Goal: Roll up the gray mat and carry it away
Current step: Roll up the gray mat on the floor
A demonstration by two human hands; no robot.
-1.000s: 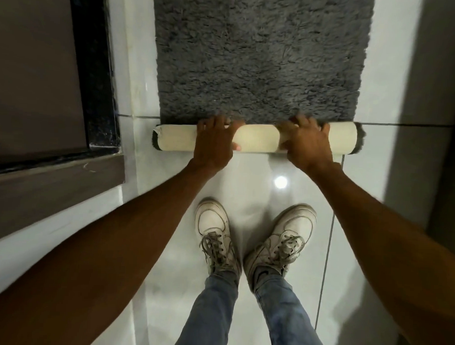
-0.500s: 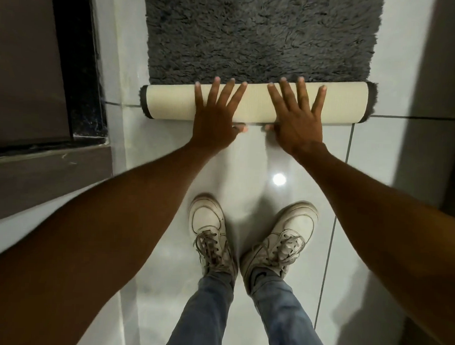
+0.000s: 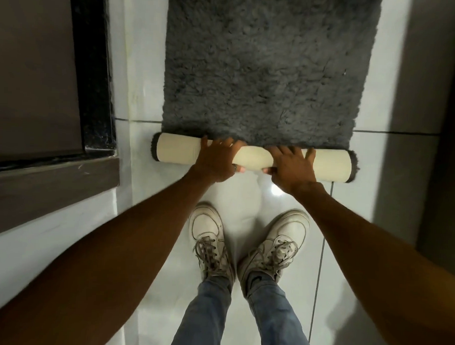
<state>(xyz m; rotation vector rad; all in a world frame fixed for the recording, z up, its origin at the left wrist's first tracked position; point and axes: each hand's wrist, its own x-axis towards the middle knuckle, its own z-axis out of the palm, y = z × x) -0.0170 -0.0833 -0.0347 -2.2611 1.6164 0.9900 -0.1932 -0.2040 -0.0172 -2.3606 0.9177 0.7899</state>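
The gray shaggy mat (image 3: 271,70) lies flat on the white tile floor and stretches away from me. Its near end is rolled into a cream-backed roll (image 3: 252,159) lying across the floor. My left hand (image 3: 216,159) grips the roll left of its middle, fingers curled over the top and thumb underneath. My right hand (image 3: 292,165) grips it just right of the middle in the same way. Both ends of the roll show dark pile.
My two white sneakers (image 3: 244,245) stand on the glossy tiles (image 3: 152,92) just behind the roll. A dark door frame (image 3: 95,72) and a brown ledge (image 3: 48,189) run along the left. A dark wall edge (image 3: 449,128) stands at the right.
Half a second ago both hands lay flat with fingers spread on the roll; now they curl around it again. The roll sits nearer my feet in the view.
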